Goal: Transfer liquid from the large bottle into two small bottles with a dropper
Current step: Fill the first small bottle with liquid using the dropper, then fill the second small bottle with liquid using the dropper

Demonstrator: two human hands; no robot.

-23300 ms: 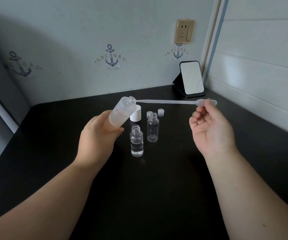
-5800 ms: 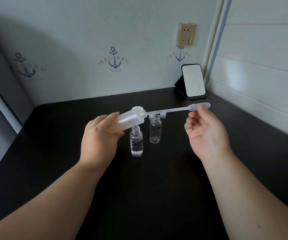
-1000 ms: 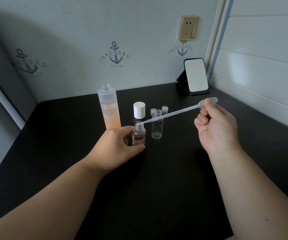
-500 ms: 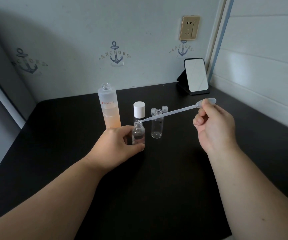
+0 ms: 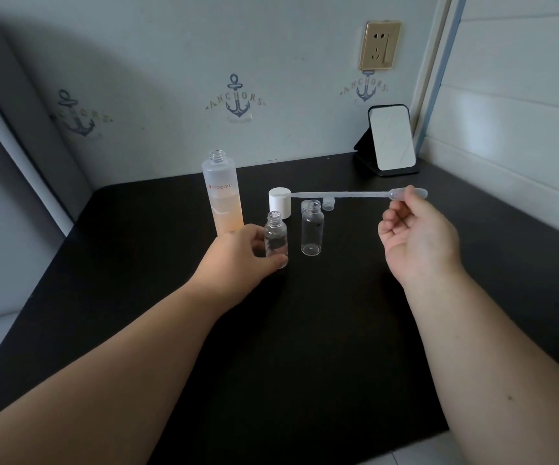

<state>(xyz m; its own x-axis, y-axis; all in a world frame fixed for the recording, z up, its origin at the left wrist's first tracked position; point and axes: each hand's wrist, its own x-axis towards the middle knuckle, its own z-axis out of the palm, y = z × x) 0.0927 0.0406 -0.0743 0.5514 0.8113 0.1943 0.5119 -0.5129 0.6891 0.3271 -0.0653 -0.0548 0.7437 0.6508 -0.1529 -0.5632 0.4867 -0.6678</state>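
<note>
My left hand (image 5: pixel 238 255) is wrapped around the nearer small bottle (image 5: pixel 275 238), thumb in front and fingers behind, holding it upright on the black bench (image 5: pixel 305 347). It stands uncapped with clear liquid in its lower part. My right hand (image 5: pixel 417 239) pinches the bulb of the dropper (image 5: pixel 355 195) between thumb and forefinger, the other fingers curled loosely. The dropper lies nearly level in the air, its tip pointing left and ending over the white cap (image 5: pixel 280 203), above and behind the mouth of the bottle I hold, not in it.

The second small bottle (image 5: pixel 312 232) stands just to the right of the first, open, and looks empty. Behind it sit 2 small clear caps (image 5: pixel 328 203). The large bottle (image 5: pixel 223 193) stands upright and open behind my left hand, partly filled with peach-tinted liquid. A small mirror (image 5: pixel 391 138) leans at the far right corner of the bench.
</note>
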